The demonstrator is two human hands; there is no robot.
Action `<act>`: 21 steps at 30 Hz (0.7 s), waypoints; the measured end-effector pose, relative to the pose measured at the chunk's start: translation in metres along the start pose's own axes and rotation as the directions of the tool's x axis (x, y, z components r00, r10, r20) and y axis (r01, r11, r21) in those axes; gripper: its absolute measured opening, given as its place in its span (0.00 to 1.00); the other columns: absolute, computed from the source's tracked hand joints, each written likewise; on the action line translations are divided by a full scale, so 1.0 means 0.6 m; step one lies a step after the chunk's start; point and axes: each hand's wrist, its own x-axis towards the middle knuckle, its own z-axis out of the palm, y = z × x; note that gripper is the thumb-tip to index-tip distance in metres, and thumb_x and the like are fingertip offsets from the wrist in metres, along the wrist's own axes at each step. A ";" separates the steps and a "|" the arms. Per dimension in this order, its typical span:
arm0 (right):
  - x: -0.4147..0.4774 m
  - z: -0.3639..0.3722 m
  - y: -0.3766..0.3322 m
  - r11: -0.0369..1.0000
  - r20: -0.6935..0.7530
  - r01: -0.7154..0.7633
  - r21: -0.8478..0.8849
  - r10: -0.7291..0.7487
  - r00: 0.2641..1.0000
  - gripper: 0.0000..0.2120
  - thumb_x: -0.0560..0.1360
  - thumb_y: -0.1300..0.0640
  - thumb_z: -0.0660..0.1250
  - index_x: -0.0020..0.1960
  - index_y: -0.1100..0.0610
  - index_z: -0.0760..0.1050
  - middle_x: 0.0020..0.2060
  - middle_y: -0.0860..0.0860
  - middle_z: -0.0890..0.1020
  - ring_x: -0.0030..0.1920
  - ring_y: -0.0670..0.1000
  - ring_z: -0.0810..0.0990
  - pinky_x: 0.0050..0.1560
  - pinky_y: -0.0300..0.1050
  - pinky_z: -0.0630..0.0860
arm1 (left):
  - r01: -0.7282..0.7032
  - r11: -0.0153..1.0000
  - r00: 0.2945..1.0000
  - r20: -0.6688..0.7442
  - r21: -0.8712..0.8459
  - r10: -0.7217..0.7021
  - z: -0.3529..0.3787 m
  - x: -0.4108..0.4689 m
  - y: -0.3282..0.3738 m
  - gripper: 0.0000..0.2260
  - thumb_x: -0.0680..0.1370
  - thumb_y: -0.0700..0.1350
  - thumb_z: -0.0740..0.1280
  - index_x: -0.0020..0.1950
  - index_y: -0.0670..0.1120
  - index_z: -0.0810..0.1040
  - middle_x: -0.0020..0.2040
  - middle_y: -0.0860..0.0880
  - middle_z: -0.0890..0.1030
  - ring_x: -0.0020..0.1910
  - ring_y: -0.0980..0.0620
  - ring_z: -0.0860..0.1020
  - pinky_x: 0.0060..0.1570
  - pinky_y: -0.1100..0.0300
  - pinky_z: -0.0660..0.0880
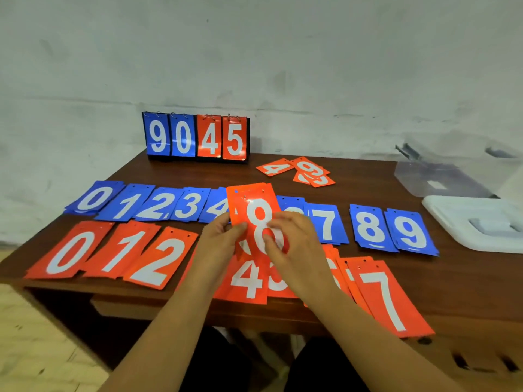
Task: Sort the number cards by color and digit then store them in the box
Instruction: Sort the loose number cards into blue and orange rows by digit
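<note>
I hold a small stack of orange 8 cards [256, 206] upright over the middle of the table [368, 176]. My left hand [223, 236] pinches its left edge, and my right hand [288, 241] grips the right edge with the thumb on the white digit. The job now, as I judge it, is to square these cards and start an 8 pile in the near row, just right of the orange 7 pile [387, 298] and in line with the blue 8 pile [370, 227] beyond it. I should tap the edges flush first (the punched holes at the top make a handy check), then lay them flat without nudging the 7s. The loose orange cards [300, 171] at the far right look unsorted, and the clear box [441, 176] stands to their right.
</note>
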 end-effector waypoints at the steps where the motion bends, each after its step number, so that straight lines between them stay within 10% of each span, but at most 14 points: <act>1: 0.001 -0.001 -0.006 0.991 -0.043 -0.112 0.069 0.115 0.992 0.16 0.76 0.49 0.68 0.62 0.51 0.75 0.62 0.47 0.74 0.63 0.45 0.70 0.64 0.43 0.70 | 0.004 1.000 1.000 -0.006 0.000 -0.004 -0.005 -0.010 0.001 0.10 0.79 0.41 0.67 0.60 0.47 0.81 0.53 0.45 0.85 0.52 0.43 0.84 0.55 0.43 0.78; 5: 0.018 -0.003 -0.029 0.807 0.166 -0.459 0.371 0.429 0.888 0.13 0.75 0.51 0.71 0.57 0.52 0.74 0.53 0.47 0.79 0.48 0.43 0.79 0.48 0.42 0.80 | 0.016 1.000 1.000 -0.019 0.014 -0.016 -0.028 -0.046 0.013 0.12 0.77 0.41 0.70 0.60 0.46 0.81 0.51 0.45 0.86 0.49 0.44 0.85 0.51 0.48 0.81; 14: 0.039 0.017 -0.051 0.686 0.165 -0.542 0.485 0.537 0.827 0.07 0.79 0.55 0.65 0.43 0.54 0.74 0.41 0.50 0.81 0.39 0.45 0.80 0.39 0.44 0.79 | 0.107 0.977 0.935 -0.353 0.184 -0.036 -0.172 -0.057 0.058 0.05 0.79 0.45 0.68 0.51 0.49 0.82 0.50 0.47 0.85 0.48 0.48 0.84 0.55 0.48 0.80; 17: 0.049 0.020 -0.043 0.658 0.156 -0.594 0.464 0.599 0.785 0.09 0.79 0.54 0.65 0.49 0.62 0.76 0.46 0.60 0.83 0.46 0.58 0.83 0.48 0.58 0.82 | 0.132 0.934 0.936 -0.353 0.332 -0.006 -0.206 -0.059 0.077 0.04 0.80 0.46 0.66 0.48 0.50 0.81 0.47 0.51 0.84 0.46 0.50 0.83 0.53 0.50 0.79; 21: 0.050 0.021 -0.035 0.652 0.179 -0.616 0.442 0.609 0.773 0.06 0.79 0.55 0.64 0.48 0.57 0.77 0.43 0.53 0.83 0.43 0.51 0.83 0.42 0.50 0.82 | 0.123 0.822 0.963 -0.266 0.556 0.035 -0.200 -0.051 0.077 0.10 0.79 0.48 0.67 0.58 0.47 0.79 0.50 0.50 0.83 0.47 0.52 0.82 0.49 0.55 0.79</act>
